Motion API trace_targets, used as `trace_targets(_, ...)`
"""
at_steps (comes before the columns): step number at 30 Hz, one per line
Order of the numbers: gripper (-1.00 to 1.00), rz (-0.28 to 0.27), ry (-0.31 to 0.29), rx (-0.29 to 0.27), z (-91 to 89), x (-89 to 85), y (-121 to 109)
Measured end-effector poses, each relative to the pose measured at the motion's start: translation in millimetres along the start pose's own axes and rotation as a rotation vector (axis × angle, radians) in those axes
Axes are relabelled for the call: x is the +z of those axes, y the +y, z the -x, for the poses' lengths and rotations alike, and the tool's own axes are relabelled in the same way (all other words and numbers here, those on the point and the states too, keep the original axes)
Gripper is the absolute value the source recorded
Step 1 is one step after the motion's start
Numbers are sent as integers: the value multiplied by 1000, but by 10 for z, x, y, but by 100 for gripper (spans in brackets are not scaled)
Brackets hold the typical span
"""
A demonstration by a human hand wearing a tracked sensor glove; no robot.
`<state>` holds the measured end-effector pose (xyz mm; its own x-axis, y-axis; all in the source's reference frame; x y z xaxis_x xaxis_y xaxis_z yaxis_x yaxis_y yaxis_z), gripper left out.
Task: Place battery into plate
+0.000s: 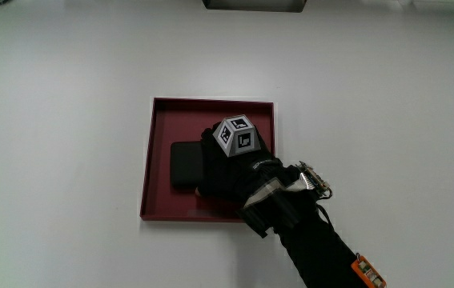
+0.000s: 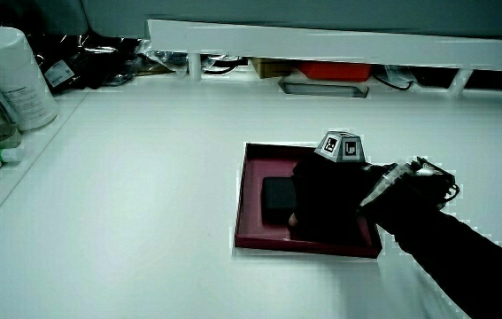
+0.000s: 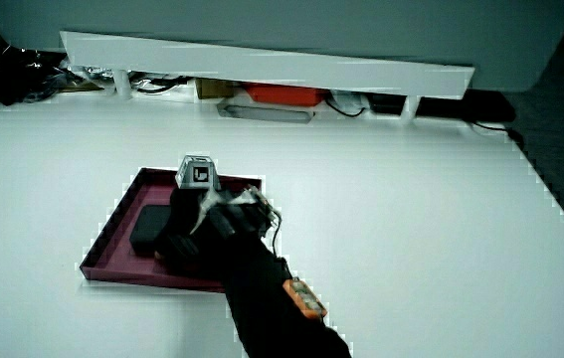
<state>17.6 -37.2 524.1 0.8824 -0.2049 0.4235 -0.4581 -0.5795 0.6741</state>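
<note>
A dark red square plate (image 1: 210, 102) lies on the white table. A flat black battery (image 1: 183, 166) lies inside it, on the plate's floor. The black gloved hand (image 1: 228, 166), with its patterned cube (image 1: 237, 135) on the back, is low over the plate and covers one end of the battery. Both side views show the same: the battery (image 2: 277, 195) (image 3: 148, 227) flat in the plate (image 2: 243, 208) (image 3: 110, 231), with the hand (image 2: 326, 202) (image 3: 190, 234) against it. The forearm reaches in from the table edge nearest the person.
A low white partition (image 2: 321, 42) stands at the table's edge farthest from the person, with cables and boxes under it. In a side view a white canister (image 2: 16, 78) and other items stand at a table corner.
</note>
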Motion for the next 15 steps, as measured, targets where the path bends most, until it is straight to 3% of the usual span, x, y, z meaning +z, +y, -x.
trace_targets(8, -69, 34, 25, 48, -45, 308, -331)
trace_targets(10, -85, 19, 33, 82, -88, 385, -491)
trace_targets(11, -92, 11, 11, 80, -125, 408, -556)
trace_targets(12, -100, -18, 27, 79, -153, 452, -646)
trace_targets(15, -100, -32, 34, 113, -218, 555, -864)
